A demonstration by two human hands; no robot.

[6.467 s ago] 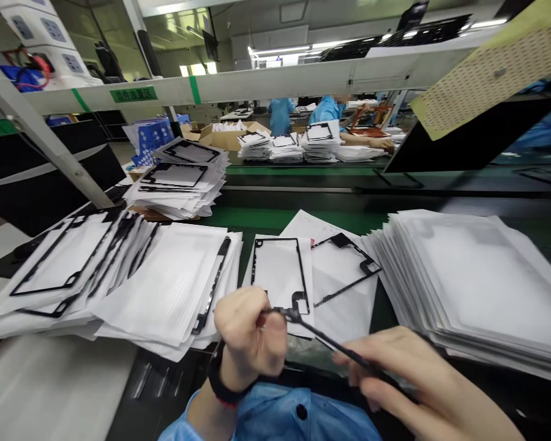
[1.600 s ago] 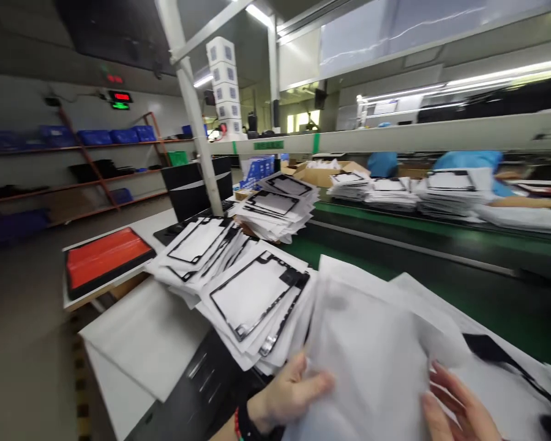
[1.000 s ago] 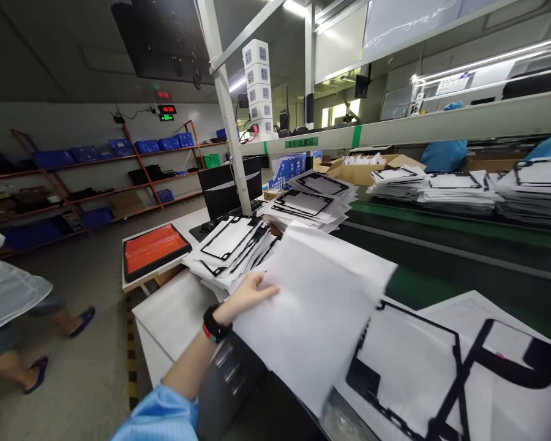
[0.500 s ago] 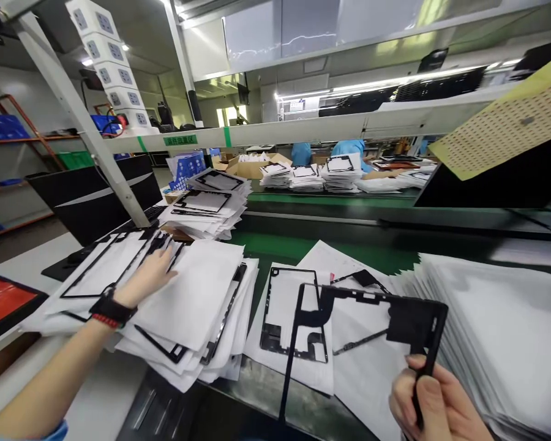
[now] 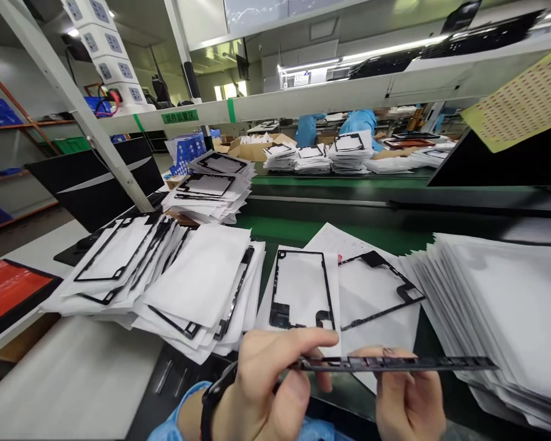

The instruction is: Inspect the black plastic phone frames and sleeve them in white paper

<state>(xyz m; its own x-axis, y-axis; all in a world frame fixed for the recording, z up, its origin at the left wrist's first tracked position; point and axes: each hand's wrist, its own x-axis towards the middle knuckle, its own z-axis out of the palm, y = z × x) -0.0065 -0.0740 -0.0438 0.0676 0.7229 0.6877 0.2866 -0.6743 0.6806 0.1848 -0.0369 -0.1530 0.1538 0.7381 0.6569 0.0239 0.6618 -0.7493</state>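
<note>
A thin black frame [image 5: 450, 364] is held level in front of me and seen edge-on. My right hand [image 5: 408, 398] pinches it near its middle, thumb below the near edge and fingers behind. At its left end my left hand [image 5: 266, 373], with a dark wristband, closes thumb and index finger on the frame. Just beyond, a similar black frame [image 5: 329, 288] lies on a white sheet. To its right another black frame [image 5: 370, 260] rests tilted on white sheets, its right corner free of my hands.
Left stands a stack of white sheets [image 5: 206, 275] interleaved with black frames. A tall stack of white sheets [image 5: 509, 294] is at the right. Farther back are another stack [image 5: 215, 196], a dark monitor [image 5: 500, 147] and a metal rail [image 5: 280, 107]. A person in blue [image 5: 360, 122] works across the bench.
My left hand has left the left stack and come to the frame's left end. The frame has turned from face-on to edge-on; my right hand has shifted slightly left with it.
</note>
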